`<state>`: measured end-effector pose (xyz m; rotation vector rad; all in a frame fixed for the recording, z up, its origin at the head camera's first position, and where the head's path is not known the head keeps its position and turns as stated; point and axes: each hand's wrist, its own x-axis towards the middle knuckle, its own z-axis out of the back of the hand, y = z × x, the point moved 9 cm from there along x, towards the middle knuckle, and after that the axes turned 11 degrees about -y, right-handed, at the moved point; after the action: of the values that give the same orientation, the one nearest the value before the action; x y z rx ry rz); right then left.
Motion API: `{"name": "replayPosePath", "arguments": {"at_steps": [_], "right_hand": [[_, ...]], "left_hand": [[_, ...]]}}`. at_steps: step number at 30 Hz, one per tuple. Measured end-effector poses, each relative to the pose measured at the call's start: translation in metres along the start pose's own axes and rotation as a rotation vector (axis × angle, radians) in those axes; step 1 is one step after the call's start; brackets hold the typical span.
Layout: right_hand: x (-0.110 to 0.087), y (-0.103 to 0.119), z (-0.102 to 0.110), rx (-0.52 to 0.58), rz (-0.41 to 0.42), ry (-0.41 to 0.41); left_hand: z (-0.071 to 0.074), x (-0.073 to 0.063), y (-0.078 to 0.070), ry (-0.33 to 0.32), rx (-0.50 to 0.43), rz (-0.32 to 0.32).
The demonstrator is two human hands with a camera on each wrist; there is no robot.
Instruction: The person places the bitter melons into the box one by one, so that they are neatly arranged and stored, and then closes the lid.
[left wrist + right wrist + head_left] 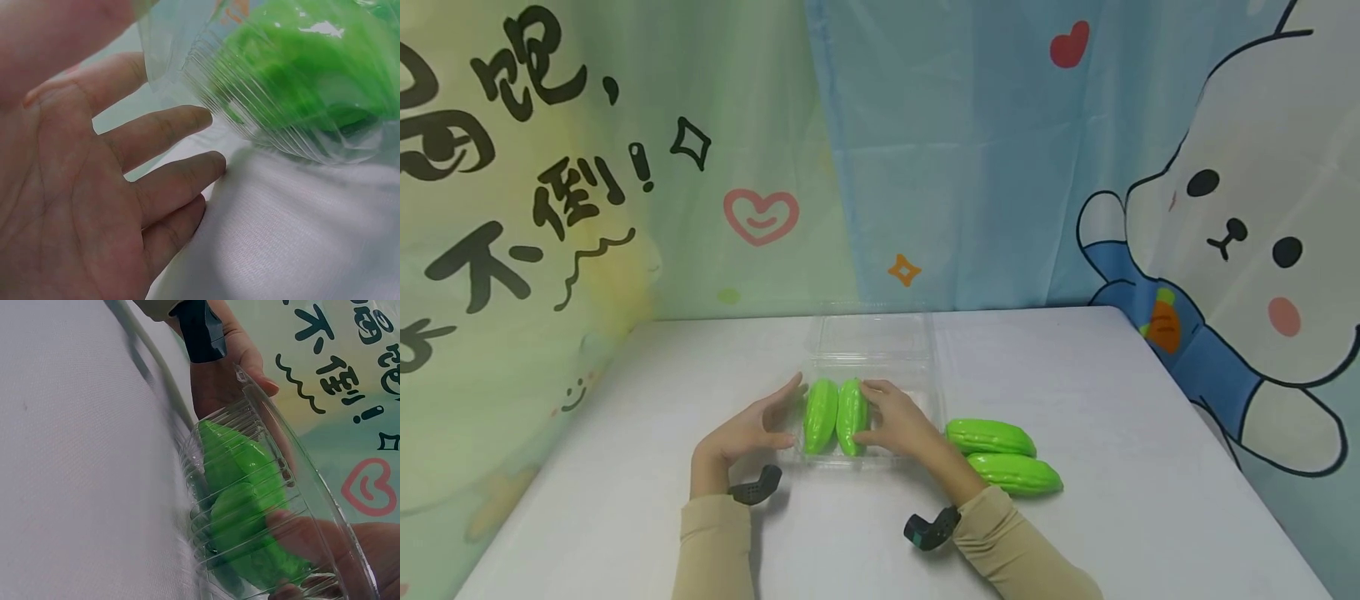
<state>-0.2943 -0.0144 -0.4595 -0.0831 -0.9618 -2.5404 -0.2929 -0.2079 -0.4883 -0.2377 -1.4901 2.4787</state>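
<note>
A clear plastic box (927, 408) with its lid (874, 335) folded back stands mid-table. Inside, two glossy green ridged vegetables lie side by side, a left one (820, 417) and a right one (852, 417). My right hand (898, 421) reaches in from the right and holds the right vegetable between thumb and fingers. In the right wrist view its thumb (300, 531) presses on the green skin (240, 512) behind the ribbed wall. At the box's left side is my left hand (748, 429), its fingers (159, 134) spread and nearly straight beside the wall.
Two more green vegetables, a rear one (991, 437) and a front one (1015, 473), lie on the white tabletop (850, 533) right of the box, close by my right forearm. A printed curtain (925, 167) hangs behind the table.
</note>
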Motion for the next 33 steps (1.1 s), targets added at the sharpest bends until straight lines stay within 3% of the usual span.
{"name": "replayPosePath", "arguments": {"at_steps": [24,33], "right_hand": [[0.001,0.002,0.004,0.053,0.000,-0.038],[-0.001,0.005,0.025,0.139,-0.011,-0.101]], "left_hand": [[0.000,-0.001,-0.001,0.007,0.007,-0.013],[-0.001,0.001,0.002,0.013,0.016,-0.028]]}}
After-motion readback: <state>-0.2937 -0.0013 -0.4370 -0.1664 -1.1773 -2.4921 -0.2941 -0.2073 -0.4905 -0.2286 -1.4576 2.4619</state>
